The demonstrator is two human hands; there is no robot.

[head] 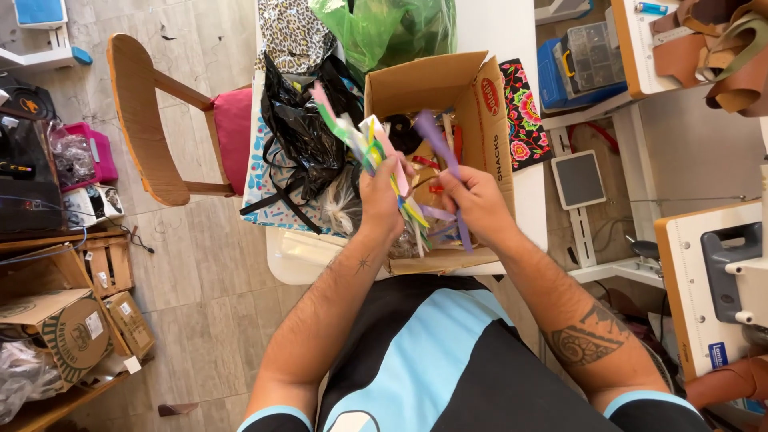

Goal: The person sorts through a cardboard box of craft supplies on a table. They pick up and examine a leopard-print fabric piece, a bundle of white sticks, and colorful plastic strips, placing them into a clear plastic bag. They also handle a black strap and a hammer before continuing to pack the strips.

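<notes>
1. Left hand point(382, 200): fingers clenched around a bundle of coloured strips point(364, 144), held above the open cardboard box point(472, 96).
2. Right hand point(476, 200): fingers pinch a single purple strip point(438, 142) beside the bundle.
3. Box sits on the white table point(500, 28), a black plastic bag point(300, 128) just beside it.

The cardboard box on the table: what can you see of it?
The box is plain brown corrugated cardboard with its top flaps open, one side printed in red. It stands on the white table, between a black bag and a flowered cloth. Inside lie coloured strips and dark scraps. The left hand holds a bundle of strips over it; the right hand pinches a purple strip.
</notes>
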